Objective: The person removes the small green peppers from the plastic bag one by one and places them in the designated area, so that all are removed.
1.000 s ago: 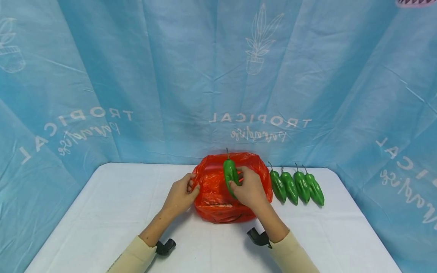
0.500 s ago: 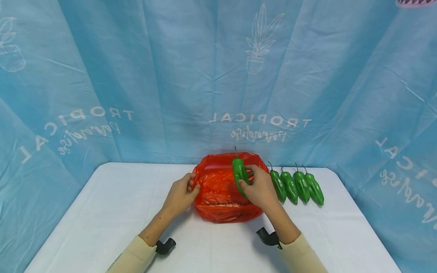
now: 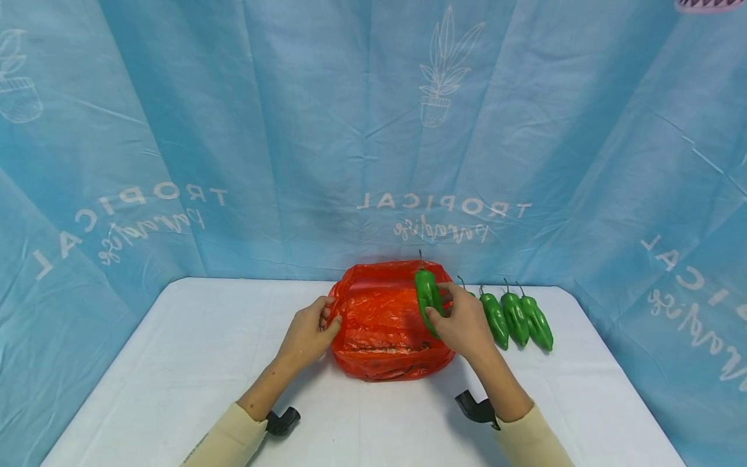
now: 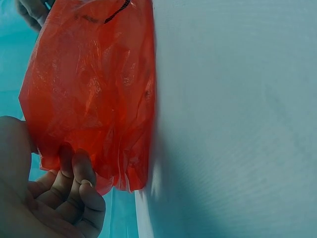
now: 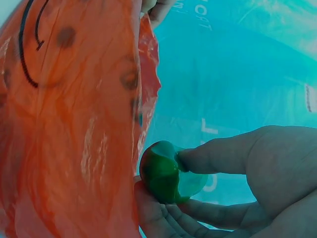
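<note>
A red plastic bag (image 3: pixel 379 318) stands at the back middle of the table, its mouth spread wide. My left hand (image 3: pixel 309 331) pinches the bag's left rim between thumb and fingers; in the left wrist view the fingertips (image 4: pixel 81 166) curl behind the thin film. My right hand (image 3: pixel 463 318) grips a green pepper (image 3: pixel 428 299) at the bag's right side, stem pointing up. From the right wrist view, the pepper's rounded lower end (image 5: pixel 161 173) shows between thumb and fingers, right beside the bag's wall (image 5: pixel 89 124).
Several more green peppers (image 3: pixel 516 319) lie in a row to the right of the bag, the nearest partly hidden by my right hand. A white cloth covers the table (image 3: pixel 204 350). A blue printed curtain (image 3: pixel 327 130) hangs close behind and at both sides.
My right hand has moved to the right with the pepper, from over the bag's middle to its right edge. The left hand has stayed at the left rim.
</note>
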`<move>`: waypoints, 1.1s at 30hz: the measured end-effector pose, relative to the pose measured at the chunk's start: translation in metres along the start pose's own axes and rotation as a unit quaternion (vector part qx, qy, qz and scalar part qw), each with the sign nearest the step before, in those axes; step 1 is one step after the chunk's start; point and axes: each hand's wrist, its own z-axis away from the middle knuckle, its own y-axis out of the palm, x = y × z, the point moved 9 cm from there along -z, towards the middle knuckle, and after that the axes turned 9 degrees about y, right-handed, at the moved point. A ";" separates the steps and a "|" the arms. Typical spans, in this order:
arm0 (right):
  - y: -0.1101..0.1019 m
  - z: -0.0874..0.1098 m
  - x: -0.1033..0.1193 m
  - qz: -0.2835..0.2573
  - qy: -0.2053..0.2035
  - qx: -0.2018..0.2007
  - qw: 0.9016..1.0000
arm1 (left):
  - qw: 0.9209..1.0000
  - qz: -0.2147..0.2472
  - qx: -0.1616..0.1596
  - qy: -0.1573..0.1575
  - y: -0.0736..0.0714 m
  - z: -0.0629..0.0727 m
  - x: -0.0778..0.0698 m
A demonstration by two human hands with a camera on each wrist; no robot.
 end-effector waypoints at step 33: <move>-0.057 0.006 -0.067 0.035 0.036 -0.048 0.998 | 1.000 -0.006 -0.001 0.008 0.000 0.000 0.000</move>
